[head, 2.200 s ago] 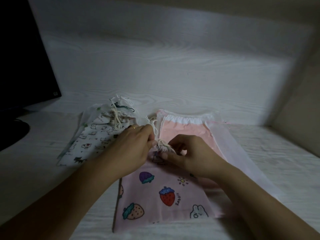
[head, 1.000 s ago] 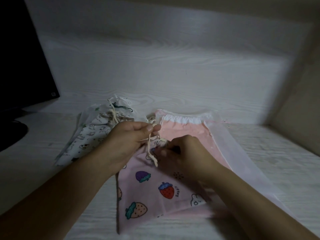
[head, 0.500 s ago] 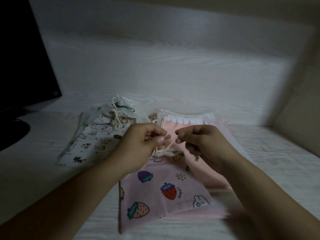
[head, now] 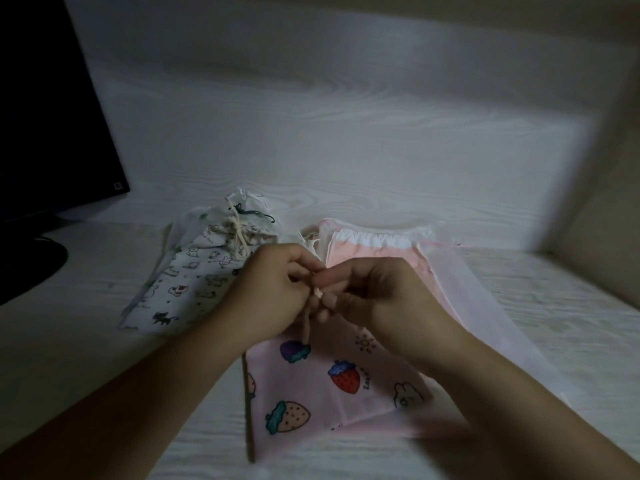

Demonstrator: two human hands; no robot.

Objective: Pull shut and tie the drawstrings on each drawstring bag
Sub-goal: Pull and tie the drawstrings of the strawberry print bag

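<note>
Writing: small dark print beside the strawberry on the pink fruit-print bag [head: 332, 386], too small/blurred to read for sure. Tiny square mark on lower corner of the dark monitor [head: 52, 109], unreadable. White animal-print bag [head: 183, 282] has small script near its neck, also not legible.

Fingers: left hand [head: 273, 289] and right hand [head: 377, 289] meet over the neck of the pink fruit-print bag, fingertips touching each other. Both curled tight, pinching the cream drawstring [head: 307, 323] betw. thumb and forefinger; a short white cord end shows betw. the two hands, and one strand hangs down from the left hand onto the purple berry print. Knot itself hidden by the fingers, so can't tell if tied.

Where: pink fruit-print bag lies flat on the white wood-grain surface [head: 86, 341], centre-front, its lower edge near the front of the view. White animal-print bag just to its left, neck gathered w/ cord wound round it. Plain pink bag w/ white top band [head: 377, 251] behind and right, partly under the right hand, w/ a sheer white bag [head: 485, 306] overlapping its right side.

Room: bare surface left of the bags up to the monitor base [head: 31, 258]; more bare surface far right. Back panel close behind bags, side wall at right.
</note>
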